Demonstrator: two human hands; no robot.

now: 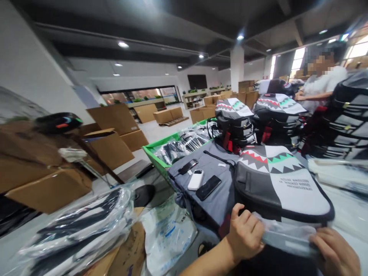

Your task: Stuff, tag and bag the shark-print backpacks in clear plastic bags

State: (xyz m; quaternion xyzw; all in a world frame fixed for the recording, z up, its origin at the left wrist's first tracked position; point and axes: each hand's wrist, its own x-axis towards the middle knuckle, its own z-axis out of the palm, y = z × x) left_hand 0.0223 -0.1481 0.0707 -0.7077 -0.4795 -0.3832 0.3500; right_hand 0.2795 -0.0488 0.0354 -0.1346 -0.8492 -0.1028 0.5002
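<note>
My left hand (pixel 245 232) is closed on one end of a clear plastic bag (pixel 287 235) at the lower right. The bag's other side is pinched by my right hand (pixel 335 249), which is partly blurred. Between them the plastic is stretched sideways. Just beyond lies a black, grey and white backpack (pixel 283 184) with red and green zigzag teeth and printed lettering, flat on the table. The bag's edge is close to the backpack's near edge; whether they touch, I cannot tell.
Two phones and a white power bank (pixel 196 179) lie on grey cloth (pixel 178 184). A green bin (pixel 161 143) holds wrapped goods. Stacked backpacks (pixel 235 119) stand behind. A co-worker (pixel 322 84) is at the back right. Plastic-wrapped items (pixel 86 226) and cartons (pixel 112 145) sit left.
</note>
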